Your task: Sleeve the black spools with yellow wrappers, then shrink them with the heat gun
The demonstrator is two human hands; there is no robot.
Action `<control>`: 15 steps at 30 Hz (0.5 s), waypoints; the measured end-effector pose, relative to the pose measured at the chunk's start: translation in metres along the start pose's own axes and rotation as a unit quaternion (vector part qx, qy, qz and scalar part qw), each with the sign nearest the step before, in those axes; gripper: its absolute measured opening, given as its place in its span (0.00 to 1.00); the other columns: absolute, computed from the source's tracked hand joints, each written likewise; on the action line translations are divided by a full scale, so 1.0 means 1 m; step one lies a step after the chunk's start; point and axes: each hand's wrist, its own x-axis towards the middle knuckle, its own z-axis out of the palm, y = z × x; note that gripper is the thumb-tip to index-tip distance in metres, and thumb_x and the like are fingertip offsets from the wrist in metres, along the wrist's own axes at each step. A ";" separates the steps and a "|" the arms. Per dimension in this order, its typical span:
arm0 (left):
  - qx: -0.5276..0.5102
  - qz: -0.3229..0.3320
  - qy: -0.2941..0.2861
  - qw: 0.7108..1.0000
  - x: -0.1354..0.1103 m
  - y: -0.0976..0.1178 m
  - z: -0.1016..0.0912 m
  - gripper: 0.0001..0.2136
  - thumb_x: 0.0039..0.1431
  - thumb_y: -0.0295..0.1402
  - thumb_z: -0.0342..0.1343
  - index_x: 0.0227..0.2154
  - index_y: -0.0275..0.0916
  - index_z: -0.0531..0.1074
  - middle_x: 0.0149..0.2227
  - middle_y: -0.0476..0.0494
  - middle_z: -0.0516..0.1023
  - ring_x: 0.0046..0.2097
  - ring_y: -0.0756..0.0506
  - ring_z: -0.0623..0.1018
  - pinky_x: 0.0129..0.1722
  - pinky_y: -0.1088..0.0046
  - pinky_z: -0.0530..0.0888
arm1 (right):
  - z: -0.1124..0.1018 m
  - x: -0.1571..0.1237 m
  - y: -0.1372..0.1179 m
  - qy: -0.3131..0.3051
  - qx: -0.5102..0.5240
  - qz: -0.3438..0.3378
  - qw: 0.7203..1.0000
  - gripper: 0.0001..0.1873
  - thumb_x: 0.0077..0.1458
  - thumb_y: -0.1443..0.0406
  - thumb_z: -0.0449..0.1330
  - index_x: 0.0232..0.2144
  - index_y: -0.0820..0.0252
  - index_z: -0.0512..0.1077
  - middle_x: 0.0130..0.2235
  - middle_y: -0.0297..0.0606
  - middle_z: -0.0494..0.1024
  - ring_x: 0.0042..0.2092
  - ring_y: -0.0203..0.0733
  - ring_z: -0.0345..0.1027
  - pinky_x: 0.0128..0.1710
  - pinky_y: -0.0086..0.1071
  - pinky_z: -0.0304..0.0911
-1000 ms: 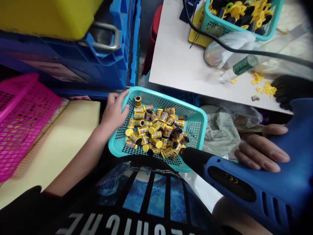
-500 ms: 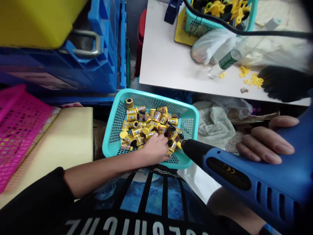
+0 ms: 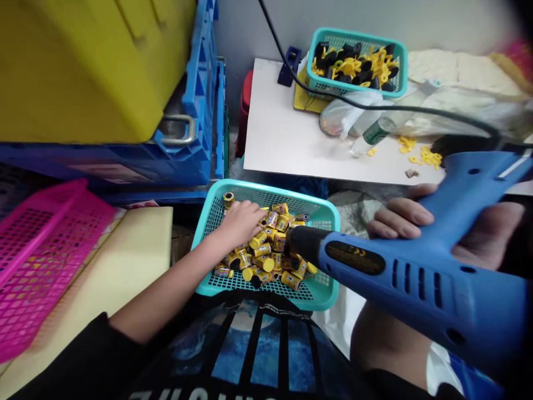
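Note:
A teal mesh basket sits just in front of me, holding a heap of small yellow-and-black printed cylinders. My left hand lies palm down on the heap's far left side, fingers curled over the cylinders. My right hand wraps the handle of a blue heat gun. Its black nozzle reaches over the basket's right part, close above the cylinders. The gun body hides the basket's right rim.
Behind the basket stands a white board table with a second teal basket of yellow and black parts, a green-labelled bottle and loose yellow rings. A blue crate and pink basket stand left.
My left hand has moved from the near part of the heap to its far left side. The heat gun has swung further over the basket, and the view has tilted upward.

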 end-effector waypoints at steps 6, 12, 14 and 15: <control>-0.078 -0.068 0.008 0.995 -0.020 -0.010 -0.001 0.26 0.58 0.29 0.55 0.60 0.38 0.61 0.54 0.36 0.73 0.55 0.35 0.70 0.51 0.55 0.67 | 0.016 0.013 0.024 -0.051 0.071 0.038 0.995 0.28 0.33 0.55 0.74 0.36 0.56 0.68 0.24 0.23 0.64 0.24 0.28 0.60 0.26 0.25 0.68; -0.137 -0.126 0.175 0.967 -0.054 -0.035 -0.021 0.15 0.63 0.34 0.49 0.51 0.41 0.72 0.48 0.41 0.78 0.49 0.40 0.73 0.50 0.58 0.69 | 0.017 0.012 0.022 -0.043 0.025 0.015 0.999 0.31 0.30 0.49 0.73 0.34 0.55 0.68 0.23 0.23 0.61 0.21 0.29 0.55 0.21 0.27 0.63; -0.128 -0.154 0.240 0.950 -0.058 -0.040 -0.019 0.13 0.63 0.35 0.49 0.47 0.42 0.74 0.45 0.43 0.79 0.47 0.41 0.75 0.49 0.59 0.70 | 0.018 0.013 0.020 -0.049 0.013 0.006 0.999 0.31 0.29 0.49 0.73 0.34 0.55 0.68 0.22 0.23 0.60 0.20 0.29 0.54 0.19 0.29 0.61; -0.126 -0.167 0.264 0.942 -0.058 -0.041 -0.018 0.13 0.63 0.35 0.49 0.46 0.43 0.74 0.44 0.43 0.79 0.46 0.41 0.75 0.49 0.59 0.70 | 0.019 0.013 0.019 -0.051 0.012 0.002 0.999 0.30 0.29 0.50 0.73 0.34 0.54 0.68 0.22 0.23 0.60 0.20 0.30 0.54 0.19 0.29 0.60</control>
